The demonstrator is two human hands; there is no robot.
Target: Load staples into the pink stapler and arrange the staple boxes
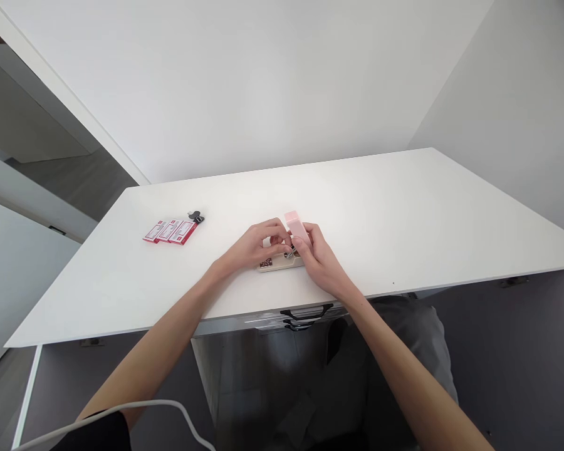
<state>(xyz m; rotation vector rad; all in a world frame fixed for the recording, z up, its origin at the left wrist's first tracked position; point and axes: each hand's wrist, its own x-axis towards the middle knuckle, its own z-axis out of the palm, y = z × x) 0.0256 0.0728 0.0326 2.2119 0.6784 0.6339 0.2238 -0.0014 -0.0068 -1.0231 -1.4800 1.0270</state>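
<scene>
Both of my hands meet over a pink stapler (295, 228) near the front middle of the white table (404, 213). My right hand (317, 260) is wrapped round the stapler's raised pink top. My left hand (256, 245) pinches at the metal part by its beige base (278, 265), which rests on the table. What the left fingertips hold is too small to make out.
Three red-and-white small boxes (170, 231) lie side by side at the left of the table, with a small black clip (196, 217) just beyond them. A white cable (169, 410) runs near my left elbow. A drawer unit with black handles (305, 315) sits under the table's front edge.
</scene>
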